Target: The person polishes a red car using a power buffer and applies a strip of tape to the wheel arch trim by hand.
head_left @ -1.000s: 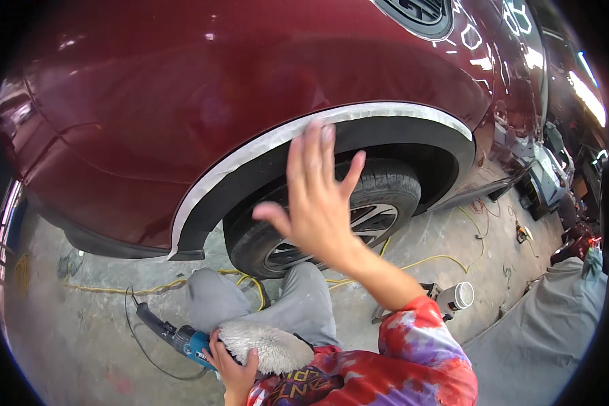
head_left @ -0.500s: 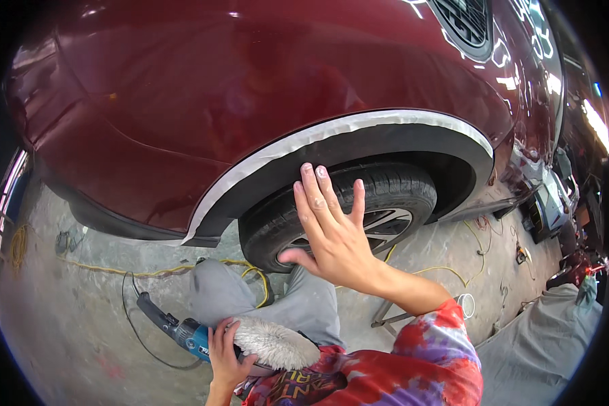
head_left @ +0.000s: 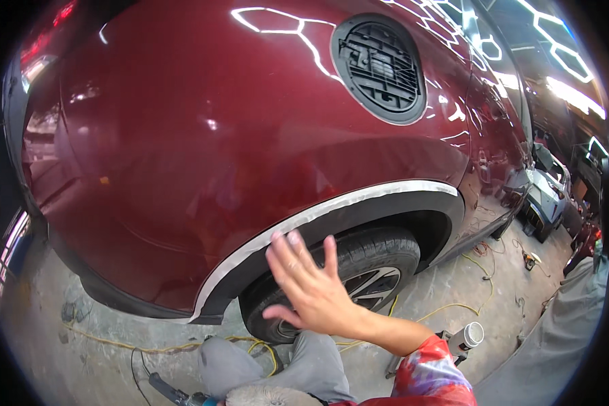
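Observation:
My right hand (head_left: 311, 287) is raised with its fingers spread and its back toward me, holding nothing. Its fingertips overlap the white masking tape (head_left: 345, 204) along the wheel arch of a dark red car (head_left: 183, 149); whether they touch it I cannot tell. Under the hand are the black arch trim (head_left: 365, 218) and the tyre (head_left: 399, 254). At the bottom edge lies a power polisher (head_left: 172, 392) with a pale fluffy pad (head_left: 267, 396), partly cut off by the frame, near my lap. My left hand is out of the picture.
A yellow cord (head_left: 149, 347) runs across the concrete floor (head_left: 47, 325) and behind my knees. Right of my arm stands a white bucket (head_left: 472, 334). Grey fabric (head_left: 568, 331) fills the lower right. A round black ribbed housing (head_left: 380, 69) sits in the car's side.
The view has tilted up, so the car sits lower and the round housing shows fully. My left hand, earlier on the polisher, has dropped out of view. My right hand stays spread at the arch.

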{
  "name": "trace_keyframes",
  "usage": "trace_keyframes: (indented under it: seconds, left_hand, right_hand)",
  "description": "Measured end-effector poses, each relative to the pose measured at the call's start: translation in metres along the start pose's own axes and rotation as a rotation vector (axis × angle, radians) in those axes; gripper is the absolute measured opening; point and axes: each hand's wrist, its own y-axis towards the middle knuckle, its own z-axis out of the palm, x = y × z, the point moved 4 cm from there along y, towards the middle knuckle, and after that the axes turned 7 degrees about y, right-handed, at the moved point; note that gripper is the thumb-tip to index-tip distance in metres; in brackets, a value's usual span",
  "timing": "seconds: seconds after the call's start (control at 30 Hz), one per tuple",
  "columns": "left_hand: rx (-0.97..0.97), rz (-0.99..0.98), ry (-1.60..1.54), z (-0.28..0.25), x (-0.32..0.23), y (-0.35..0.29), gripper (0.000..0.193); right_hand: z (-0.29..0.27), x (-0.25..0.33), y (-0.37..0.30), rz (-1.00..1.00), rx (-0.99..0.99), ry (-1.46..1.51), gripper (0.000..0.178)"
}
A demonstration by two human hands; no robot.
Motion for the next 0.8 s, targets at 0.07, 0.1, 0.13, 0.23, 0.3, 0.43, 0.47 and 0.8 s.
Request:
trace_keyframes:
  seconds: [0.07,0.1,0.13,0.23,0.3,0.43,0.47,0.8]
  left_hand:
    - [-0.011,0.001,-0.014,0.003,-0.002,0.011,0.086]
    - [-0.008,0.001,-0.018,0.005,-0.003,0.016,0.086]
    - [-0.002,0.002,-0.027,0.009,-0.004,0.02,0.086]
    - [0.059,0.022,-0.057,0.018,-0.01,0.04,0.084]
    - [0.054,-0.02,-0.049,0.012,-0.003,0.036,0.083]
    - [0.152,-0.005,-0.068,0.025,-0.008,0.056,0.082]
    - [0.192,0.003,-0.078,0.031,-0.007,0.06,0.081]
    - [0.529,0.054,-0.082,0.068,0.006,0.062,0.078]
  right_hand:
    - [-0.027,-0.019,0.016,0.171,-0.217,-0.019,0.091]
    - [-0.031,-0.027,0.02,0.211,-0.298,-0.059,0.089]
    - [-0.023,-0.034,0.022,0.218,-0.316,-0.067,0.089]
    - [0.023,-0.03,0.003,0.088,-0.116,-0.284,0.085]
    - [0.02,-0.003,-0.007,0.134,-0.055,-0.019,0.087]
    - [-0.016,-0.015,-0.02,0.247,-0.178,-0.028,0.088]
    - [-0.02,-0.021,-0.01,0.258,-0.27,-0.027,0.091]
    - [-0.003,-0.028,-0.036,0.31,-0.151,0.179,0.096]
